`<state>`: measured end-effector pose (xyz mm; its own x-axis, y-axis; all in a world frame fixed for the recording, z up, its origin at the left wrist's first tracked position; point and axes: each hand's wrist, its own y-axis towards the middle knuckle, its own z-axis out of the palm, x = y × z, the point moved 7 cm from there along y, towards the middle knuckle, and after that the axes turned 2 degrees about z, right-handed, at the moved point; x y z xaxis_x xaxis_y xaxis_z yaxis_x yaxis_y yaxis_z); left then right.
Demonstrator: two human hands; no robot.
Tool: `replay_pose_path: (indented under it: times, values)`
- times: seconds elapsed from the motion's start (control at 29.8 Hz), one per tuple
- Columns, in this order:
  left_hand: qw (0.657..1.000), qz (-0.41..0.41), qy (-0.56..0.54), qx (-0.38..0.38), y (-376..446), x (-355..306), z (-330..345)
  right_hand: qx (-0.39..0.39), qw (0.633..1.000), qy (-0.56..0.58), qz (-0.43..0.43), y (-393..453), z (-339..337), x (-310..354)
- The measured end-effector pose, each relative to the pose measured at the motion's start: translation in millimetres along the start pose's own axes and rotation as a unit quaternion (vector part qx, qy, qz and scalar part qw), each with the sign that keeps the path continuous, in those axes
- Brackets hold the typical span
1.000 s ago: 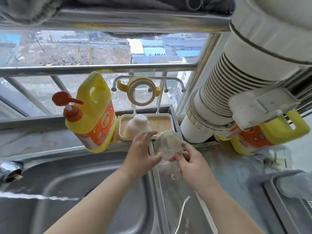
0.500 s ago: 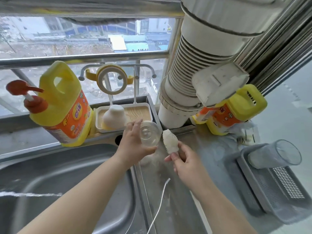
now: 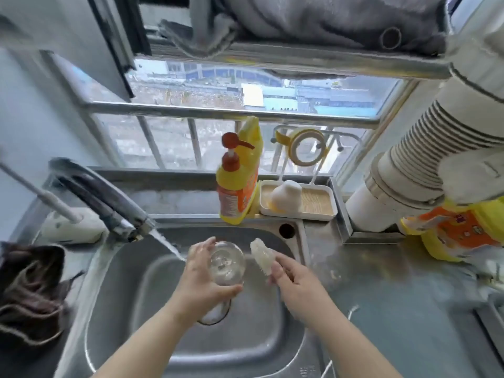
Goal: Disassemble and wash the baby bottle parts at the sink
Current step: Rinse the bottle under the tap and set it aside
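I had both hands over the sink (image 3: 114, 290), forearms reaching in from the near edge. My left hand (image 3: 203, 279) gripped the clear bottle (image 3: 226, 264), fingers curled round its far side and thumb under it, mouth tipped toward me. My right hand (image 3: 296, 279) pinched the white brush (image 3: 261, 253) just beside the bottle, bristles angled up. The tap (image 3: 109, 203) ran water onto my left hand.

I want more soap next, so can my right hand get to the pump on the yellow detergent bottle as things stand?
Probably not freely: the right hand grips the bottle brush. The path to the pump looks open.
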<state>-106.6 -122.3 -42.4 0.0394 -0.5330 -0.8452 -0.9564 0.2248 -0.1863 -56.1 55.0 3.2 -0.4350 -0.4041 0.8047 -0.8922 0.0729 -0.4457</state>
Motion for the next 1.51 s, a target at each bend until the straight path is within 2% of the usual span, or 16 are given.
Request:
replay_pose_path:
  times: [0.07, 0.2, 0.27, 0.34, 0.37, 0.44, 0.5, 0.57, 0.64, 0.74, 0.91, 1.07, 1.18, 1.24, 1.38, 1.51]
  values:
    - [1.000, -0.011, -0.027, -0.006, -9, 16, -29, 0.010, 0.999, -0.025, -0.017, 0, 30, 15]
    - [0.998, 0.025, -0.063, -0.006, -19, 31, -69, 0.000, 0.995, -0.061, -0.075, -9, 79, 47]
    - [0.997, 0.037, -0.063, -0.005, -21, 37, -83, -0.018, 0.979, -0.166, -0.115, -11, 91, 55]
    - [0.996, 0.070, -0.044, 0.016, -24, 36, -90, -0.043, 0.940, -0.314, -0.125, -13, 93, 63]
    - [0.995, 0.087, -0.038, 0.032, -27, 35, -90, -0.063, 0.928, -0.343, -0.129, -12, 92, 66]
    - [0.992, 0.103, -0.037, 0.061, -31, 30, -84, -0.093, 0.925, -0.337, -0.150, -12, 97, 78]
    - [0.990, 0.124, -0.024, 0.059, -32, 26, -80, -0.087, 0.922, -0.331, -0.180, -18, 114, 92]
    - [0.991, 0.122, -0.020, 0.051, -30, 27, -83, -0.076, 0.900, -0.369, -0.220, -26, 123, 89]
    - [0.992, 0.109, -0.025, 0.065, -30, 27, -86, -0.095, 0.890, -0.402, -0.192, -31, 106, 80]
    - [0.991, 0.114, -0.017, 0.071, -31, 20, -81, -0.108, 0.912, -0.371, -0.134, -17, 82, 68]
    - [0.991, 0.123, -0.024, 0.055, -26, 8, -82, -0.055, 0.915, -0.342, -0.209, -20, 107, 94]
    - [0.992, 0.120, -0.012, 0.040, -29, 9, -81, -0.077, 0.913, -0.355, -0.183, -4, 88, 88]
    - [0.992, 0.123, 0.013, 0.024, -25, 7, -85, -0.016, 0.916, -0.338, -0.217, -6, 111, 97]
    - [0.995, 0.100, 0.019, 0.024, -24, 17, -90, 0.017, 0.932, -0.296, -0.208, -5, 105, 88]
    - [0.997, 0.074, -0.004, 0.027, -26, 21, -89, -0.022, 0.945, -0.265, -0.192, 11, 93, 89]
    - [0.996, 0.078, 0.036, 0.019, -22, 23, -96, 0.046, 0.929, -0.272, -0.247, -1, 113, 99]
